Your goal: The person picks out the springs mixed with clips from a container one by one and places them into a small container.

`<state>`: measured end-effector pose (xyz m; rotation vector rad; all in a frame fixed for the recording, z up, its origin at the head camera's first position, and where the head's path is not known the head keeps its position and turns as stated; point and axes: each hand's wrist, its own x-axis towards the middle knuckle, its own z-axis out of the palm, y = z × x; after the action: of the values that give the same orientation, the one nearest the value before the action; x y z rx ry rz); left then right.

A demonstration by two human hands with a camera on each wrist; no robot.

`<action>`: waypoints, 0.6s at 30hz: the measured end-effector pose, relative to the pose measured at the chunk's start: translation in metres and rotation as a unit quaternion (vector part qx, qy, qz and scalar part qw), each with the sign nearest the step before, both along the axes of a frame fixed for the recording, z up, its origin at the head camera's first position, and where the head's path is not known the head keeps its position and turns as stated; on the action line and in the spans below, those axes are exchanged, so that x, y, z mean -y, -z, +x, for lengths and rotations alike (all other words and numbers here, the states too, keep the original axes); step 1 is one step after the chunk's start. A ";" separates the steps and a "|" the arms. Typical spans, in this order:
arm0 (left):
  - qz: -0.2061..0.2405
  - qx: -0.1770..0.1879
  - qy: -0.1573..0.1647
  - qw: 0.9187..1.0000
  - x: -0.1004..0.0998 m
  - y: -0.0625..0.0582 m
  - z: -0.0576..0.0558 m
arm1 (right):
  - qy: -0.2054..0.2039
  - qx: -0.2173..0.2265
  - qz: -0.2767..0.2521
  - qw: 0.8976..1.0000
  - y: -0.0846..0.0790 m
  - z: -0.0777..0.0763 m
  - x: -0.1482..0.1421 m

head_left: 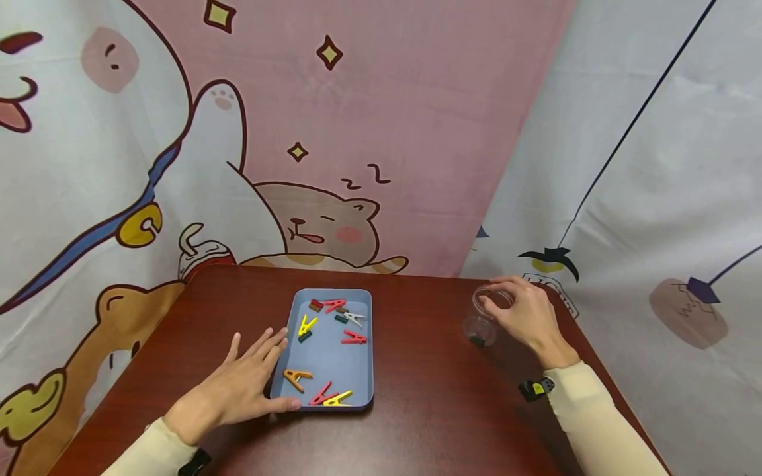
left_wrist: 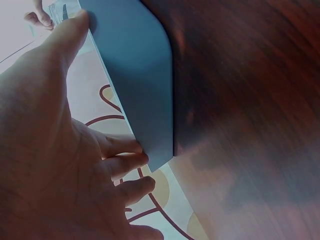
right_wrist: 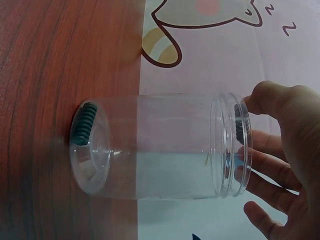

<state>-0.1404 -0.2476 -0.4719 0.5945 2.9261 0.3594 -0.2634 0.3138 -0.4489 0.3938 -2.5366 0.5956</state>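
In the head view my left hand (head_left: 241,383) rests along the left edge of a shallow blue tray (head_left: 327,357), fingers spread and the thumb at its near corner. The left wrist view shows those fingertips against the tray's side wall (left_wrist: 130,65). To the right, a clear plastic jar (right_wrist: 165,170) stands upright and lidless on the table. My right hand (head_left: 526,314) is at the jar's mouth, thumb and fingers loosely bent around the rim. A dark green ridged piece (right_wrist: 85,124) lies at the bottom of the jar.
In the tray are small clothespins, such as an orange one (head_left: 297,379), a yellow one (head_left: 337,398) and a white one (head_left: 354,318). Among them lie dark ridged pieces, one green (head_left: 305,336). A cartoon cloth (head_left: 417,132) hangs behind the brown table (head_left: 417,423).
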 end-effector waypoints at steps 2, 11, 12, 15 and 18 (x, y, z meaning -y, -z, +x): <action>0.001 0.001 0.000 1.000 0.000 0.000 0.000 | 0.002 0.001 -0.004 1.000 0.000 0.001 -0.001; 0.004 0.005 -0.001 1.000 0.000 0.000 0.000 | 0.005 0.004 -0.006 1.000 0.003 0.001 -0.003; 0.004 0.006 -0.002 1.000 0.000 0.000 0.000 | 0.006 0.007 -0.007 1.000 0.003 0.001 -0.002; 0.003 0.007 -0.004 1.000 0.000 0.001 -0.001 | 0.008 0.018 -0.010 1.000 0.004 0.002 -0.002; 0.000 0.005 -0.003 1.000 0.000 0.001 0.000 | 0.009 0.027 -0.012 1.000 0.004 0.003 -0.002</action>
<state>-0.1406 -0.2471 -0.4731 0.5827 2.9191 0.3624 -0.2608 0.3157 -0.4532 0.3497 -2.5786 0.6360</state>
